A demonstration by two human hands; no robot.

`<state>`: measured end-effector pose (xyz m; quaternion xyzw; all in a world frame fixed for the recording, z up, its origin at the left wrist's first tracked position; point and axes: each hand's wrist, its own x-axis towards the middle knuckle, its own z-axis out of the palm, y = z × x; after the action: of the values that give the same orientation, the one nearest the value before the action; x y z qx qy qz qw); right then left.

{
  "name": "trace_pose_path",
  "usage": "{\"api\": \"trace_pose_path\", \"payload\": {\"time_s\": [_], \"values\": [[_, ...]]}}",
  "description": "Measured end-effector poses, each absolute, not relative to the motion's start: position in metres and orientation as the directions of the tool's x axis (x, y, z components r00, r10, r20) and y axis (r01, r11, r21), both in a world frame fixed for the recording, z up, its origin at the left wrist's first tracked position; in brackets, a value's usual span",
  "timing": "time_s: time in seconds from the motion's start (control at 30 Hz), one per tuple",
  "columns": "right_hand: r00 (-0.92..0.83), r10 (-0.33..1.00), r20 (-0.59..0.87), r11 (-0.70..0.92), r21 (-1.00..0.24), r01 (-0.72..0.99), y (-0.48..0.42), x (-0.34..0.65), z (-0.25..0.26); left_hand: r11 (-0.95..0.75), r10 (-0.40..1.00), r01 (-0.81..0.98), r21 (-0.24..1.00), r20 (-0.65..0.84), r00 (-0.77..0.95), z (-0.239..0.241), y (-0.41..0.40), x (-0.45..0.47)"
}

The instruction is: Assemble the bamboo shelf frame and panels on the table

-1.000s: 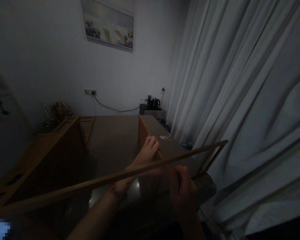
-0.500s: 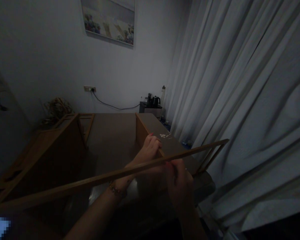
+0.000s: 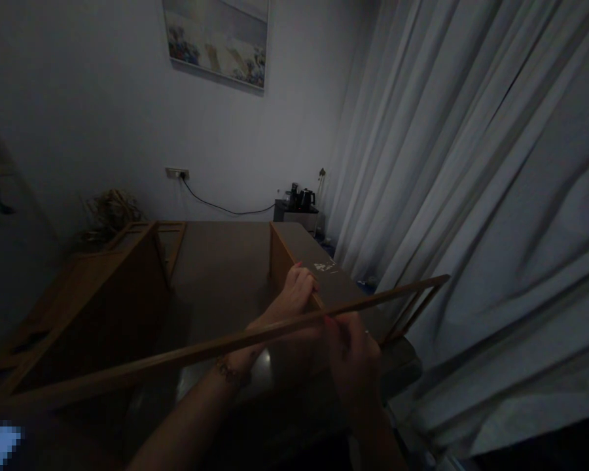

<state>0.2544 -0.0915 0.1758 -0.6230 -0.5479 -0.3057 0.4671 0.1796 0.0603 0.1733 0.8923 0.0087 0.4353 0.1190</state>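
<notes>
Passing behind the long wooden rail [image 3: 186,356], my left hand [image 3: 297,291] is closed over the top edge of an upright wooden panel [image 3: 281,258]. My right hand [image 3: 354,350] is at the rail's near side, thumb and fingers pinched against it close to where it crosses the panel. The rail runs slantwise from the lower left to the right, where short wooden bars [image 3: 410,314] drop from its end. A larger upright wooden side panel [image 3: 103,314] stands at the left. Darkness hides much of the joint under the rail.
The brown tabletop [image 3: 220,255] lies under the wooden parts, with small pale pieces [image 3: 324,267] on its right side. A grey curtain [image 3: 451,196] hangs close on the right. At the back, a black kettle [image 3: 305,198] stands on a small cabinet [image 3: 299,217].
Both hands keep their holds and hardly move. The far end of the upright panel has shifted slightly right, and the view has moved a little.
</notes>
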Motion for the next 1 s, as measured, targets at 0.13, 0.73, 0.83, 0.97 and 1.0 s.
{"api": "trace_pose_path", "payload": {"time_s": [0.13, 0.73, 0.83, 0.97, 1.0], "values": [[0.291, 0.368, 0.883, 0.047, -0.33, 0.943, -0.088, 0.256, 0.173, -0.973, 0.135, -0.061, 0.222, 0.767, 0.627, 0.173, 0.06, 0.181], [0.54, 0.403, 0.739, 0.264, -0.659, 0.705, -0.095, 0.26, 0.164, -0.969, 0.099, -0.128, 0.211, 0.807, 0.582, 0.174, 0.058, 0.179], [0.596, 0.418, 0.685, 0.309, -0.724, 0.616, -0.102, 0.26, 0.157, -0.964, 0.12, -0.127, 0.236, 0.803, 0.583, 0.171, 0.058, 0.18], [0.609, 0.473, 0.637, 0.305, -0.767, 0.565, -0.116, 0.26, 0.146, -0.956, 0.148, -0.123, 0.267, 0.798, 0.584, 0.169, 0.058, 0.18], [0.604, 0.501, 0.62, 0.294, -0.778, 0.555, -0.119, 0.26, 0.145, -0.953, 0.156, -0.121, 0.276, 0.795, 0.586, 0.169, 0.057, 0.181]]}}
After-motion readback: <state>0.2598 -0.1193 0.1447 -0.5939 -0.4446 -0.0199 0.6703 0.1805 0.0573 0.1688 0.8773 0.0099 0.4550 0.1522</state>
